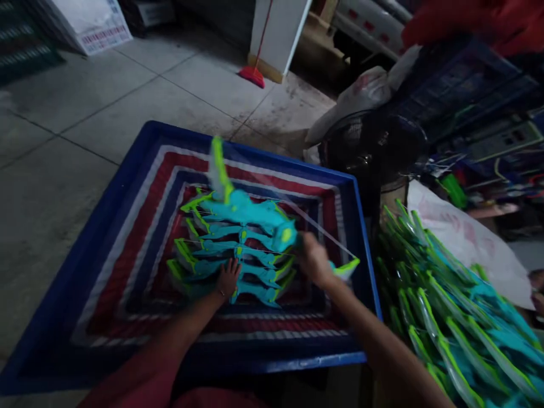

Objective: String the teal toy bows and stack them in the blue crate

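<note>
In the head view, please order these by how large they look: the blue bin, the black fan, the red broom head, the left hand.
1. blue bin
2. black fan
3. left hand and red broom head: they look similar, and the broom is farther away, so I do not rank them.

This looks like a small packing workshop or stockroom for plastic toys. A big woven bin (127, 187) striped blue, red and white stands on a bare tiled floor (51, 187), with identical teal-and-green toy bows (238, 249) laid in a row inside it. A large heap of the same bows (459, 317) lies to the right. Behind are a dark fan (374, 144), stacked blue crates (459, 85), a red broom (253, 73) against a white pillar (278, 28), and cluttered shelves.
</note>
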Tool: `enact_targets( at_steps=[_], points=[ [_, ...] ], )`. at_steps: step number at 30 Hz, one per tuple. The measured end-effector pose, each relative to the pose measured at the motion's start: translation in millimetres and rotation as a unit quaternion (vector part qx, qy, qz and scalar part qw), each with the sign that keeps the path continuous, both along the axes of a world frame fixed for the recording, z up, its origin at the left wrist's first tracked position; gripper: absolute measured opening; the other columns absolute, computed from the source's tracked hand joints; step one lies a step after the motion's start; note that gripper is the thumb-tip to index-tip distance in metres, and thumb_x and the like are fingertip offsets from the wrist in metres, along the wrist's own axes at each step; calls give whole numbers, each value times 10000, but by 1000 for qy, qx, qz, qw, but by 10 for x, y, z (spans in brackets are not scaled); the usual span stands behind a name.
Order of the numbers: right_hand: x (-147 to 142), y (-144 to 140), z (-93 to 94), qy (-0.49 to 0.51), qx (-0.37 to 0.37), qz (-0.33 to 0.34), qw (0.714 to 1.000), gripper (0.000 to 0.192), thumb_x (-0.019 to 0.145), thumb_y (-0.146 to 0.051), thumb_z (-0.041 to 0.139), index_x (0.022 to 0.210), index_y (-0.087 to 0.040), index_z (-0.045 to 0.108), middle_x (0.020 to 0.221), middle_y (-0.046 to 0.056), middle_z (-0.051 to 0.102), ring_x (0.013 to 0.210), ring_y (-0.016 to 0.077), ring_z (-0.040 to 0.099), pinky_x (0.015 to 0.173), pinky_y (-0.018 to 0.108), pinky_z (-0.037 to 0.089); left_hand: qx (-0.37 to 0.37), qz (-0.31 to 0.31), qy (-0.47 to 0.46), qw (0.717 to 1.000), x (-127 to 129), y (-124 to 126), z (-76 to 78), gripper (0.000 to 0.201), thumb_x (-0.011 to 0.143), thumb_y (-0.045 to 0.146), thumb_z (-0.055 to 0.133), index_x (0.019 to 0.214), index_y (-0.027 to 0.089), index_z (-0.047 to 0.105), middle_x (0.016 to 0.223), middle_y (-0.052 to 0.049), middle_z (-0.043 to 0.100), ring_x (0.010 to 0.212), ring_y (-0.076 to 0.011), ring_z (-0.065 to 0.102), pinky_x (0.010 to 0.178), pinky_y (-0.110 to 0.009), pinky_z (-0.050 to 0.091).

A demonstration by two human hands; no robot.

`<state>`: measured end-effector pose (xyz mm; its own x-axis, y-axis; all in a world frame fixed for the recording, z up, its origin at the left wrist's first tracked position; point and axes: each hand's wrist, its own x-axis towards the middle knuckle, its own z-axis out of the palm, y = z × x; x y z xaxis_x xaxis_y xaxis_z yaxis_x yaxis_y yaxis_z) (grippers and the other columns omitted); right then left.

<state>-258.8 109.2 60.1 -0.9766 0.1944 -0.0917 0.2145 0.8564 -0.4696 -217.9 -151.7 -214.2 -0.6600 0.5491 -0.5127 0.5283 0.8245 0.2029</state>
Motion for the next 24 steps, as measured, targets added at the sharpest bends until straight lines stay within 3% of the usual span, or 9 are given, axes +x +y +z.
enact_targets(
  at_steps=[2, 5, 7, 10, 14, 17, 20, 23, 24],
  points=[
    [-227, -495, -766, -77, 39, 94, 992, 353, 870, -92, 596, 1208, -176, 657, 1131, 122, 697, 978, 237, 680, 920, 367, 564, 12, 8, -6, 1000, 15, 17, -49, 892, 864, 364, 769, 1605, 211, 297, 1705, -167, 159, 1561, -417, 127, 1226, -671, 232],
    [-346, -858, -1710, -150, 90, 171, 970, 460, 931, -37, 478, 1361, -157, 589, 1246, 158, 655, 1074, 237, 654, 995, 370, 507, 14, 21, -14, 1000, 20, 26, -115, 907, 853, 347, 766, 1611, 212, 287, 1692, -182, 195, 1559, -434, 119, 1221, -698, 202],
    [-371, -934, -2157, -177, 114, 189, 959, 493, 973, -44, 409, 1438, -150, 532, 1303, 180, 621, 1174, 256, 611, 1048, 393, 468, 11, 22, -18, 1000, 20, 23, -128, 897, 855, 341, 758, 1609, 200, 295, 1687, -189, 204, 1563, -428, 109, 1233, -679, 189],
    [-375, -965, -2590, -206, 137, 195, 949, 512, 985, -66, 402, 1489, -114, 478, 1313, 220, 596, 1217, 294, 574, 1054, 431, 456, 5, 16, -24, 1000, 36, 5, -92, 875, 871, 329, 739, 1609, 170, 296, 1695, -188, 150, 1572, -409, 78, 1244, -651, 193],
    [-304, -976, -2815, -220, 144, 212, 941, 572, 990, -127, 475, 1555, -117, 392, 1349, 244, 565, 1262, 314, 530, 1082, 461, 428, 5, 15, -31, 999, 62, -57, 32, 872, 874, 326, 738, 1606, 148, 299, 1699, -187, 146, 1571, -409, 91, 1240, -658, 207],
    [-272, -976, -2821, -221, 133, 232, 938, 560, 987, -107, 448, 1544, -88, 400, 1323, 265, 581, 1249, 323, 542, 1065, 484, 438, 14, 25, -28, 999, -23, -93, 124, 732, 903, 348, 698, 1556, 178, 415, 1659, -176, 309, 1536, -375, 259, 1210, -575, 341],
    [-294, -973, -2725, -215, 120, 241, 939, 520, 972, -66, 416, 1491, -63, 456, 1294, 286, 600, 1215, 324, 575, 1026, 507, 463, 18, 49, 9, 999, -251, -39, 193, 615, 974, 329, 563, 1556, 198, 416, 1636, -172, 356, 1481, -339, 378, 1176, -519, 400],
    [-299, -987, -2471, -212, 116, 233, 942, 445, 977, -87, 452, 1414, -49, 521, 1272, 281, 629, 1161, 312, 621, 959, 482, 511, 39, 46, 62, 996, -449, 49, 238, 670, 950, 294, 541, 1580, 147, 367, 1677, -190, 249, 1545, -398, 216, 1229, -655, 210],
    [-297, -1000, -2368, -213, 116, 227, 943, 408, 986, -121, 479, 1382, -51, 548, 1254, 265, 649, 1134, 306, 639, 932, 463, 528, 52, 42, 76, 995, -480, 50, 219, 665, 936, 287, 532, 1561, 104, 395, 1661, -218, 273, 1542, -419, 214, 1220, -686, 178]
  ],
)
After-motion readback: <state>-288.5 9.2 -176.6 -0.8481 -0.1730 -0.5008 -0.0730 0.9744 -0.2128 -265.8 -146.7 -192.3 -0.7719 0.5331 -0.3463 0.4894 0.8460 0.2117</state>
